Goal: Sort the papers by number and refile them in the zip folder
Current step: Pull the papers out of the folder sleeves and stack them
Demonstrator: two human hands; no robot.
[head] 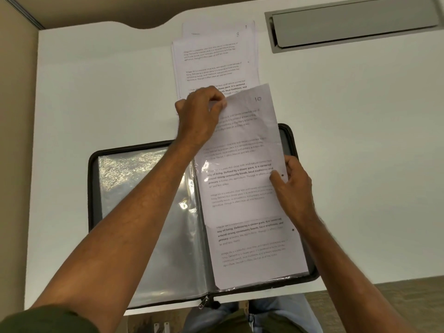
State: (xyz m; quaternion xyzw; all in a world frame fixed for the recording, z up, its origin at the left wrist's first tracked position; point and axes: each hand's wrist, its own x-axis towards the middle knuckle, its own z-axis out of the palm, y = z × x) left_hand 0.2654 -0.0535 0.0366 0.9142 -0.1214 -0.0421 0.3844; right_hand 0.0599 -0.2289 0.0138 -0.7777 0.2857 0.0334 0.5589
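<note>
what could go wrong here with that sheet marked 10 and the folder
1. The sheet marked 10 is already creased near the top where the left hand pinches it; a hard pull might crumple or tear it.
2. It appears partly inside a clear sleeve of the zip folder, with the right hand at its edge, so it could snag there.
3. The left hand is right beside the loose stack behind and may knock it askew.

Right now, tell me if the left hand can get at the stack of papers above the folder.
Probably yes: the left hand already lies at the stack of papers' near edge, but it grips the sheet marked 10.
</note>
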